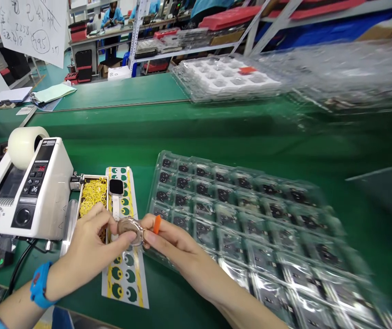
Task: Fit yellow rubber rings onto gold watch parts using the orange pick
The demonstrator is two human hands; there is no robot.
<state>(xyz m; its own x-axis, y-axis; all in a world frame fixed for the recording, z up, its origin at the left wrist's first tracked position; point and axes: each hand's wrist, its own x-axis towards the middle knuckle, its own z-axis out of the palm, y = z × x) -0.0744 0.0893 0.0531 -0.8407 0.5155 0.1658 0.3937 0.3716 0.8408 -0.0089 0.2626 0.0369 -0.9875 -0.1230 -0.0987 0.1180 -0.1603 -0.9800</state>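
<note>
Green-topped workbench (120, 137), metal shelving (196, 48) behind, teal floor (54, 68), hanging handwritten paper sheet (31, 27)

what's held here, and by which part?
Both hands, left hand and right hand, pinch a small watch case by its edges; the right also holds an orange piece.

We see both forearms enter from the lower edge and converge at centre-left. The left hand (91, 240) lies palm-down, its fingers curled inward, thumb extended toward the right and pressed against what it pinches; a blue band sits on the left wrist. The right hand (168, 242) comes in from the lower right, forearm bare, thumb and index finger closed together in a pinch, fingertips meeting those of the left hand.
</note>
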